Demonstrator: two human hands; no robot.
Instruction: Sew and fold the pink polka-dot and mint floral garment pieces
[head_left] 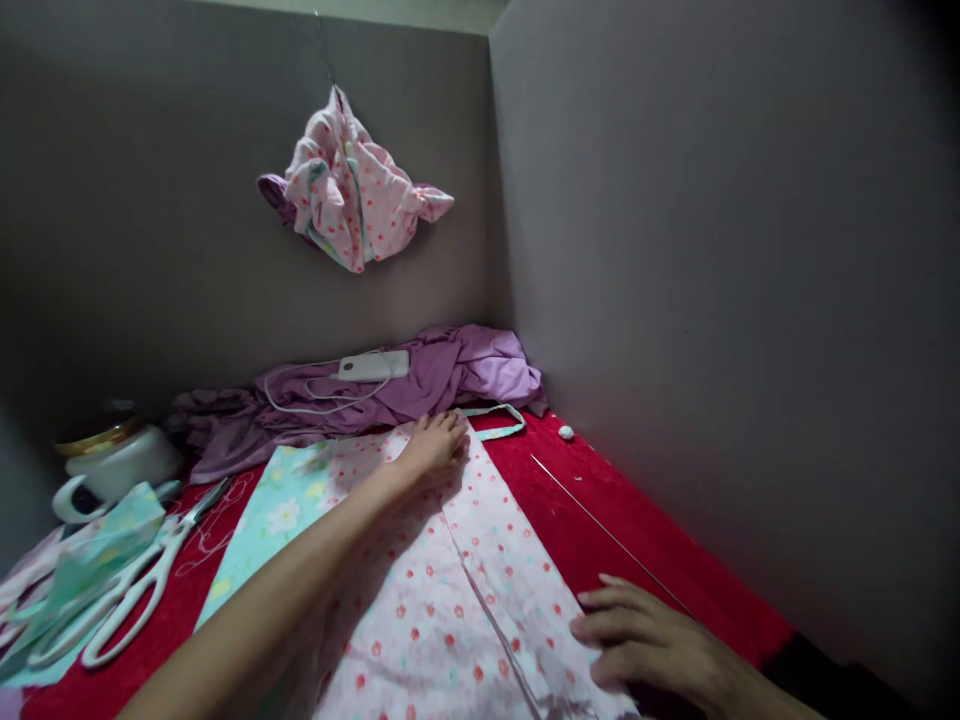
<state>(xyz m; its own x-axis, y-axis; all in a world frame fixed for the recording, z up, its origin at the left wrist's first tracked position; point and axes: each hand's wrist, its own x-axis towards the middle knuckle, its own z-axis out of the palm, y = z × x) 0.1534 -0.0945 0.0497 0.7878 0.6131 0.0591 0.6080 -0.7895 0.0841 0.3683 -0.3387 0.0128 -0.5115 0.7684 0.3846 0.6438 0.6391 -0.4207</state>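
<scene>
Item: pink dotted fabric panel [450, 610], laid flat on the red cloth surface [600, 520]; all places below are given from this panel.

- Left hand [435, 448]: at the panel's far end, arm stretched along it, palm down, fingers flat and released on the cloth; it grips nothing.
- Right hand [645, 640]: at the panel's near right edge, fingers spread and pressing flat, holding nothing.
- Fold or seam line: runs lengthwise down the panel between the two hands.
- Mint floral fabric [270, 510]: touching the panel's left side, partly under it.
- White scissors [127, 590]: well to the left, lying shut on the red cloth.
- Purple cloth heap [450, 375]: just beyond the far end, with a white power bank [373, 365] and its cable on top.
- Mint strap [499, 420]: at the far right corner.
- Thin thread [600, 525]: to the right, stretched over the red cloth.
- Dotted bundle [352, 195]: hanging on the wall above.

Step judged in hand: smoothing and aligning the panel along its length. Next move likely calls for even pressure from both palms, keeping the long edge straight without dragging the layer beneath.
</scene>
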